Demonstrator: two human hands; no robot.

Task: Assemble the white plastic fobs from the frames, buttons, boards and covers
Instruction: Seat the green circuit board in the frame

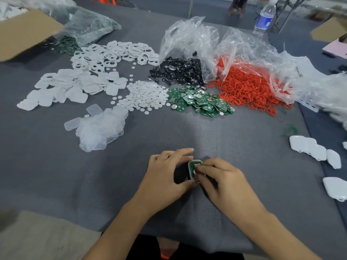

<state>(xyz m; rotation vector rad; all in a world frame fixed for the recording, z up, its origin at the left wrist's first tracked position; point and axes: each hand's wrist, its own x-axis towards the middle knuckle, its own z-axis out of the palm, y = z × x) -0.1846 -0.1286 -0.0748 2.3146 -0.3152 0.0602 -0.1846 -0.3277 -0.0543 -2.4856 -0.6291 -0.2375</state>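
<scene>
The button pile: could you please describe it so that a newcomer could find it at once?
On the grey table, find the two clear bags spilling black discs and red rings. The button pile lies just in front of the black discs, left of the green boards. It alone is made of small white round discs; the white parts to its left are bigger and squarish.

Near edge: left hand (165, 175) and right hand (223, 182) together grip a part-built fob (194, 167), green inside a white rim | Beyond, left to right: white frames (112, 53), white buttons (146, 96), green boards (199, 102), red rings (249, 87), in loose heaps | Right: closed white fobs (315, 151) on grey cloth (225, 136)
</scene>
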